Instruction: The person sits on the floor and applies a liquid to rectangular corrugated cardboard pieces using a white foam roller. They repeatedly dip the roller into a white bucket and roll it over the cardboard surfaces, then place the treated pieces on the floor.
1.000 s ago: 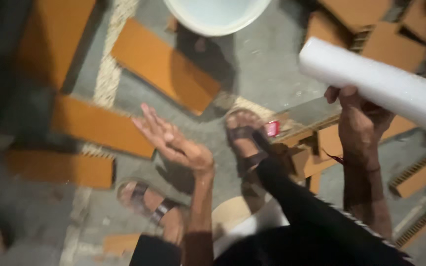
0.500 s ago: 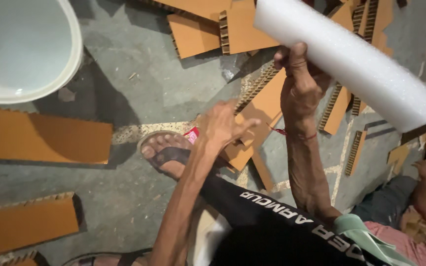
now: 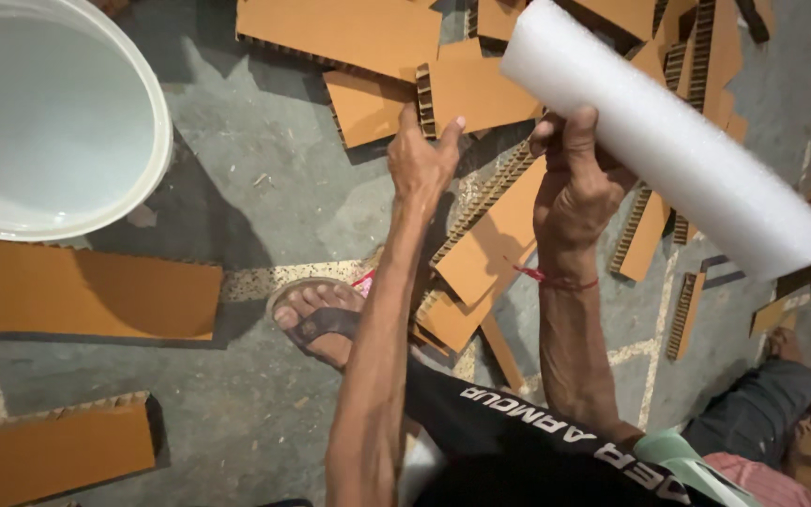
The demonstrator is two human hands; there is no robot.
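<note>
1. The view looks straight down from a person's head onto a grey concrete floor [image 3: 265, 197] littered with flat orange-brown corrugated cardboard pieces.
2. The right hand [image 3: 576, 183] is raised near the centre of the view, its grip closed around the lower edge of a long white foam roll [image 3: 668, 136]. The fingers curl over the roll's near side. A thin red thread circles the wrist.
3. The white foam roll is a thick cylinder lying on a slant, from its round end at 12 o'clock down towards 3 o'clock. It is held up above the floor and hides some of the cardboard beneath it.
4. The left hand [image 3: 421, 161] is just to the left of the right hand, at about 11 o'clock from the centre. Its grip is open and holds nothing, with the fingers straight and pointing towards 12 o'clock. It is near the foam roll but not touching it.
5. Under the left hand lies a cardboard piece [image 3: 476, 89] with an exposed honeycomb edge.
6. A large round white plastic tub [image 3: 157, 122] fills the 10 o'clock corner.
7. A foot in a brown sandal [image 3: 316, 319] stands on the floor at about 7 o'clock.
8. Another person's leg in grey cloth [image 3: 762, 413] shows at 4 o'clock.
</note>
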